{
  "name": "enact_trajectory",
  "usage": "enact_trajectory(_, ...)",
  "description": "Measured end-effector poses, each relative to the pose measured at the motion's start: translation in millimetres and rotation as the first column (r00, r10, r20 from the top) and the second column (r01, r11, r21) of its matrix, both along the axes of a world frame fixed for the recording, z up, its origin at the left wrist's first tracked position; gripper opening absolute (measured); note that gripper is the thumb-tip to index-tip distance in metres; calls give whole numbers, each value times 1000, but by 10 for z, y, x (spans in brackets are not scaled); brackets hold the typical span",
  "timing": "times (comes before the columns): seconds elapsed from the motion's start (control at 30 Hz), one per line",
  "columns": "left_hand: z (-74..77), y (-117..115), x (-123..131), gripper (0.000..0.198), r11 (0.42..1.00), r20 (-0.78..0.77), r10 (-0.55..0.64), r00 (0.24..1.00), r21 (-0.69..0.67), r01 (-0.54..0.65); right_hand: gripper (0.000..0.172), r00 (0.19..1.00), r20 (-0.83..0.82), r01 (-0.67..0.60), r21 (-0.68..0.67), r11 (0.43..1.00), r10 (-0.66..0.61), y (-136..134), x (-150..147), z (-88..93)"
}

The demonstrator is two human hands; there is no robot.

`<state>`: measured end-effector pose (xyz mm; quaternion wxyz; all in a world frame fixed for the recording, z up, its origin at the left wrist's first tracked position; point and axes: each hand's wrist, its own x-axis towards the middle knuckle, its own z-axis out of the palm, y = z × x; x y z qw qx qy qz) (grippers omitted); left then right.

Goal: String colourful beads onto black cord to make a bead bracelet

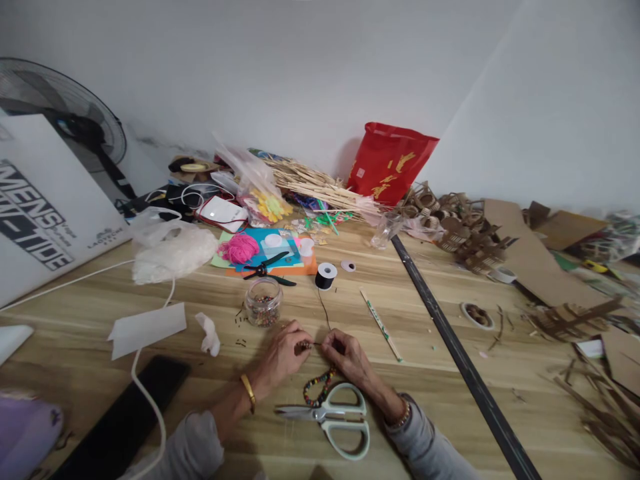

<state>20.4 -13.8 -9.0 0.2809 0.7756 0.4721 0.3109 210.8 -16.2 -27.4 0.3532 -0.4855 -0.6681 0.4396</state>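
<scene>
Beadwork on wood-grain table against white walls
Just below the bead jar, left hand and right hand meet fingertip to fingertip, both pinched on one black cord with its beaded strand; one spool right of the jar, large scissors below it, small scissors above; beads in the fingers too small to make out

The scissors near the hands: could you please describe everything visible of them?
The scissors lie flat on the wooden table, unheld, on the person's side of the left hand and right hand. Their metal blades are shut and point left; two pale green, plastic-looking loop handles lie to the right. A beaded strand curls beside the upper handle; contact is unclear.
</scene>
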Motion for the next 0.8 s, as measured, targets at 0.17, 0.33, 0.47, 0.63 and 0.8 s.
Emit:
enact_trajectory(0.17,0,-33,1,13,994,-149,-38,988,100,53,26,1000,-24,2,-23,1000,-3,14,-2,5)
enact_trajectory(0.33,-14,-44,24,11,985,-270,-34,962,153,78,26,999,-38,-22,-36,999,21,24,11,11)
enact_trajectory(0.47,-4,-48,40,11,981,-331,-47,943,165,107,25,999,-36,-29,-27,999,28,30,19,14)
enact_trajectory(0.63,3,-65,44,14,979,-336,-50,941,172,113,26,998,-48,-45,-25,999,44,36,19,18)
enact_trajectory(0.8,-29,-50,47,13,976,-325,-44,945,190,111,27,999,-21,-43,-31,999,43,42,25,19)
